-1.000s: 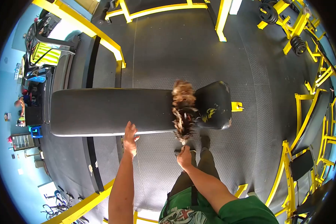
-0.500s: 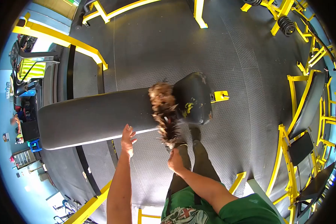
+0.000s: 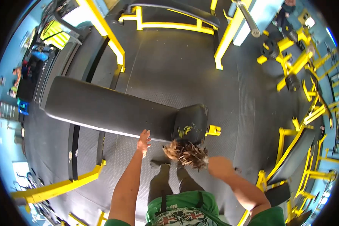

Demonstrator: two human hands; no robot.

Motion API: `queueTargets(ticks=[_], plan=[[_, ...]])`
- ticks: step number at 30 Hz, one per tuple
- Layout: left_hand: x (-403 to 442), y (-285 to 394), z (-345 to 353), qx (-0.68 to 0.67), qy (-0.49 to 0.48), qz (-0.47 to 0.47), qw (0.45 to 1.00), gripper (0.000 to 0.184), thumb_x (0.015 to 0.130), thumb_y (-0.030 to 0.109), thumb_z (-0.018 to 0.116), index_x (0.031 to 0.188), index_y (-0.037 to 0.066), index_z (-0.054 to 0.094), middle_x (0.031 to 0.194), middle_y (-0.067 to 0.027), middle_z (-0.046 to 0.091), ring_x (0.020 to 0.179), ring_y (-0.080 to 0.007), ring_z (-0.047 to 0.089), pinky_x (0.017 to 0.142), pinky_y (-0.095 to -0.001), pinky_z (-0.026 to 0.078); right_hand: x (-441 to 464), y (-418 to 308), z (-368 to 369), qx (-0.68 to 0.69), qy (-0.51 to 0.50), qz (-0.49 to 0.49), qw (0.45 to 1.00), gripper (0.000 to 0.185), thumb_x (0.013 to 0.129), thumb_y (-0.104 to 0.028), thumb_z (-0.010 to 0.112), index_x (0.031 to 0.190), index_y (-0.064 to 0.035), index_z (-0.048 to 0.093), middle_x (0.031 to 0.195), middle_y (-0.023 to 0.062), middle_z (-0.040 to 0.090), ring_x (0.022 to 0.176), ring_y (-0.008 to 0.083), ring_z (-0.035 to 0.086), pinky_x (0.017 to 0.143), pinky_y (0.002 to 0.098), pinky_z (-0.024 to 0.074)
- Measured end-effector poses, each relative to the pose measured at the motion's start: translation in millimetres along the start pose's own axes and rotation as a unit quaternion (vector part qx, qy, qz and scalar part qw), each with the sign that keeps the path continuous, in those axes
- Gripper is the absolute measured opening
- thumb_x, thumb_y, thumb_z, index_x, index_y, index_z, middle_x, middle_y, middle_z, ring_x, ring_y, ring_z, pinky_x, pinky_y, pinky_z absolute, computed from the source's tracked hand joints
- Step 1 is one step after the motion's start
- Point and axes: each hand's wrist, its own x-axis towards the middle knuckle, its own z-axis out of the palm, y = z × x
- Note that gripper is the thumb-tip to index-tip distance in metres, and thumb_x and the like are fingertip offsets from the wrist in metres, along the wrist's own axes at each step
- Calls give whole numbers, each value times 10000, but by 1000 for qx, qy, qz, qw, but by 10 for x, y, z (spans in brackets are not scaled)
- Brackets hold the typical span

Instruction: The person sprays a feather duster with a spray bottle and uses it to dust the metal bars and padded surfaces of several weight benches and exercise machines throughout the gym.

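Note:
A brown feather duster (image 3: 186, 153) hangs just in front of the near edge of the bench's small end pad (image 3: 191, 124). My right hand (image 3: 221, 168) is closed round its handle end, blurred by motion, and the duster points left from it. Beside the near edge of the long black bench pad (image 3: 113, 109) is my left hand (image 3: 144, 143), its fingers apart and nothing in it. Whether that hand touches the pad I cannot tell. Worn spots with yellow show on the end pad.
Yellow frame bars (image 3: 67, 187) stand at the lower left and upper left. Another bench (image 3: 169, 26) is at the top. Weight plates (image 3: 270, 49) and yellow machines (image 3: 290, 150) line the right side. A person (image 3: 288, 9) is at the upper right, another (image 3: 17, 75) far left.
The duster has come off the bench pad towards me and swung from upright to sideways. My right hand has moved right. The view has turned, and my left hand stays open.

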Motion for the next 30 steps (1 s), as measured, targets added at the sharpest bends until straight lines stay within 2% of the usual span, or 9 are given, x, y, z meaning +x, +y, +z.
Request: queueTargets(ticks=[4, 8, 10, 14, 18, 21, 24, 28, 30], plan=[[-123, 52, 182, -31, 9, -8, 999, 811, 790, 617, 573, 1424, 151, 377, 1225, -37, 501, 1114, -218, 499, 823, -364, 401, 345, -233, -805, -88, 169, -47, 981, 177, 775, -127, 542, 826, -54, 695, 807, 176, 683, 765, 363, 672, 650, 459, 532], [-175, 90, 240, -71, -5, 6, 997, 852, 806, 613, 554, 1461, 132, 301, 1270, -47, 490, 1158, -251, 482, 862, -382, 380, 788, -515, -1074, -143, 185, -16, 972, 159, 766, -121, 559, 804, -58, 700, 799, 169, 684, 769, 356, 673, 647, 450, 535], [-236, 136, 243, -95, -6, 17, 995, 857, 813, 611, 544, 1468, 124, 281, 1325, -63, 466, 1200, -271, 460, 894, -401, 372, 709, -608, -1051, -219, 125, -88, 964, 146, 755, -112, 570, 789, -47, 696, 806, 169, 685, 779, 353, 674, 655, 439, 537], [-257, -4, 276, -108, -30, 26, 993, 868, 826, 612, 524, 1477, 106, 251, 1458, -106, 376, 1305, -316, 385, 975, -443, 349, 479, -703, -1177, -272, 19, -50, 961, 156, 735, -118, 578, 800, -33, 692, 823, 177, 684, 794, 354, 673, 695, 427, 538], [-235, -115, 413, -124, -49, 3, 991, 876, 823, 618, 526, 1480, 113, 242, 1457, -121, 372, 1316, -324, 369, 1001, -447, 338, 611, -287, -1192, -164, 164, 4, 973, 154, 724, -125, 585, 797, -35, 687, 849, 178, 682, 803, 357, 668, 703, 447, 534], [-332, -67, 587, -132, -62, -17, 989, 882, 821, 625, 526, 1484, 122, 233, 1454, -120, 376, 1311, -325, 374, 995, -443, 341, 381, -68, -1067, -228, 72, 34, 970, 172, 726, -136, 583, 832, -40, 678, 865, 178, 676, 820, 363, 662, 705, 467, 528], [-426, 48, 743, -263, -90, -23, 960, 896, 800, 546, 583, 1475, 63, 245, 1488, -160, 321, 1352, -352, 318, 1105, -453, 231, 23, 49, -892, -257, -28, -8, 966, 251, 727, -140, 587, 953, -48, 647, 826, 190, 666, 820, 388, 650, 727, 482, 519], [-327, -9, 937, -129, -114, -26, 985, 870, 805, 540, 574, 1477, 88, 255, 1466, -138, 357, 1340, -341, 327, 1099, -467, 228, 71, 684, -613, -137, 131, 72, 979, 280, 751, -126, 556, 1020, -130, 633, 838, 174, 663, 819, 393, 642, 718, 489, 513], [-280, -27, 1044, -90, -122, -20, 988, 854, 819, 601, 536, 1477, 132, 261, 1435, -112, 395, 1275, -291, 412, 945, -436, 349, 56, 932, -407, -83, 216, 102, 967, 281, 763, -117, 539, 1024, -156, 636, 848, 169, 663, 815, 393, 640, 709, 490, 513]])
